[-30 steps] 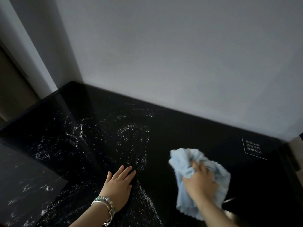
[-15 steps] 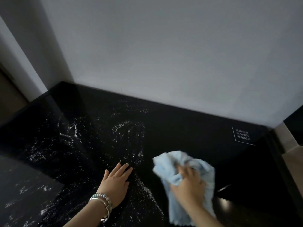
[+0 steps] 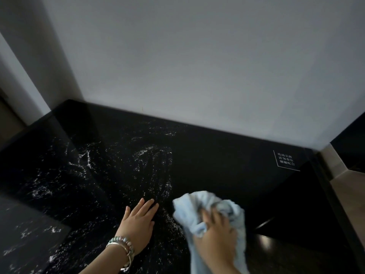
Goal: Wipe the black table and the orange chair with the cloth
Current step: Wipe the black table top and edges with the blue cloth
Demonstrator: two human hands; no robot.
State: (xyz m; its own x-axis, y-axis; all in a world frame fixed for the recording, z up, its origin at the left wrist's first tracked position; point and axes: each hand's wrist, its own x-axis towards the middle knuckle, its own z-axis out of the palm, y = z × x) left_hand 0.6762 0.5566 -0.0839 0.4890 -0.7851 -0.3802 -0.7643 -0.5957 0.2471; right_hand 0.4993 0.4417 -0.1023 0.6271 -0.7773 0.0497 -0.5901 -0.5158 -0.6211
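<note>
Much white speckling (left half) covers the black table (image 3: 227, 165) below a grey wall (image 3: 197, 66).

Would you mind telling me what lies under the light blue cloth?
Only the black table shows around the cloth, which the right hand grips from above. Whether white specks lie beneath is hidden by the cloth.
</note>
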